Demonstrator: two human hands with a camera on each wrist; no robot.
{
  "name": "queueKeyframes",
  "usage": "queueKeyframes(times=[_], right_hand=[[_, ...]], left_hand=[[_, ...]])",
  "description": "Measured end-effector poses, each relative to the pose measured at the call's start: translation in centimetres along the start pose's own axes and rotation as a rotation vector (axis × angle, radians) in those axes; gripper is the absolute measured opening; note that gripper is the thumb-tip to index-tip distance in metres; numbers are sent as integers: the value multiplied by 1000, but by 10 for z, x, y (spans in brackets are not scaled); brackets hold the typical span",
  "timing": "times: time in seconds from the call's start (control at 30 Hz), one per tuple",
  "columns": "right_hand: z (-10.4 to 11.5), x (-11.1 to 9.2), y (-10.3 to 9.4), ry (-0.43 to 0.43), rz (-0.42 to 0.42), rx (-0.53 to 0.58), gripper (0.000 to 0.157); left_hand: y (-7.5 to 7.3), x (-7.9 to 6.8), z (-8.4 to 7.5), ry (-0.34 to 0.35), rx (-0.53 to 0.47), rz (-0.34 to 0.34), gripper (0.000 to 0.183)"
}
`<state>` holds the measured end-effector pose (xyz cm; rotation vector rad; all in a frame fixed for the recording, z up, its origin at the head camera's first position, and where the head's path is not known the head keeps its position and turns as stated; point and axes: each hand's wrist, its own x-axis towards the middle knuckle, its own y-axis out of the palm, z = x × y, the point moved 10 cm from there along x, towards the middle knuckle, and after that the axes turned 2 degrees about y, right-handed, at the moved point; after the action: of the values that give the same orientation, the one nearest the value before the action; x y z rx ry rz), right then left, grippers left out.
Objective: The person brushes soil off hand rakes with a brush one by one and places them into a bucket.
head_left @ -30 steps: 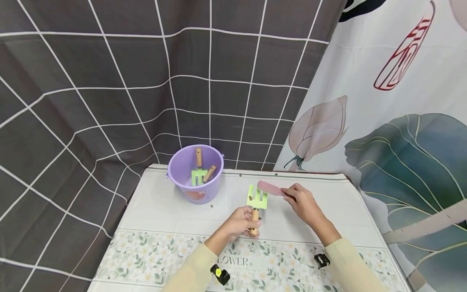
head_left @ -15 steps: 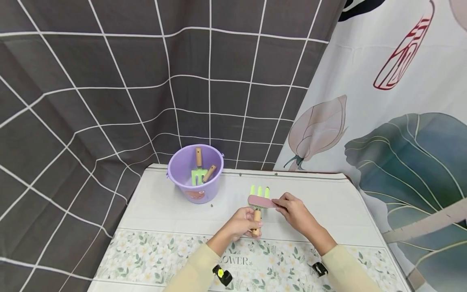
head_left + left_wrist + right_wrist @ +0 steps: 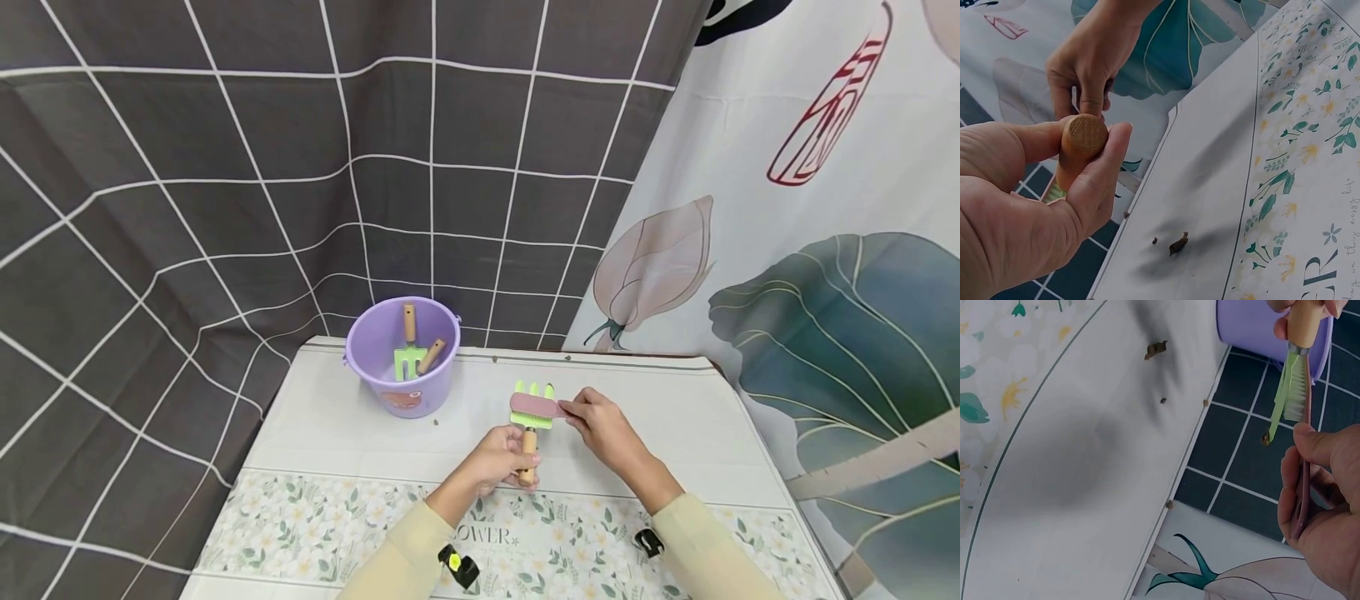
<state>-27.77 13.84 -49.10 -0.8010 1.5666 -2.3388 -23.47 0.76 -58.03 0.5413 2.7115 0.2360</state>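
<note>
My left hand [image 3: 495, 457] grips the wooden handle of a small hand fork [image 3: 529, 450] with a light green head, tines pointing away from me. From the other side my right hand [image 3: 609, 429] holds a pink brush [image 3: 536, 406] by its handle. The brush lies across the green head, and in the right wrist view its white bristles [image 3: 1295, 400] face the tines. A brown bit [image 3: 1265, 438] clings to one tine tip. In the left wrist view the round handle end [image 3: 1085, 136] sits between thumb and fingers.
A purple bucket [image 3: 431, 404] stands at the back left of the white table [image 3: 645, 375]. Inside are another green fork [image 3: 408, 363] and a tool with a wooden handle [image 3: 431, 356]. Dark crumbs [image 3: 1155, 350] lie on the tabletop, some along its far edge. Curtains hang behind.
The brush has come from the upper right of the fork down onto its head, then shifted slightly up toward the tines. The fork has turned a little; the left hand stays nearly in place.
</note>
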Motion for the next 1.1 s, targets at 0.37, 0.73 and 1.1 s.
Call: queueKeyframes(times=[0.37, 0.73, 1.1], right_hand=[[-9, 5, 1, 44, -17, 30, 25], [-10, 1, -5, 34, -14, 91, 26], [4, -10, -1, -29, -8, 91, 25]], left_hand=[[0, -2, 0, 6, -3, -3, 41], [1, -1, 2, -6, -7, -14, 41], [1, 2, 1, 2, -13, -12, 44]])
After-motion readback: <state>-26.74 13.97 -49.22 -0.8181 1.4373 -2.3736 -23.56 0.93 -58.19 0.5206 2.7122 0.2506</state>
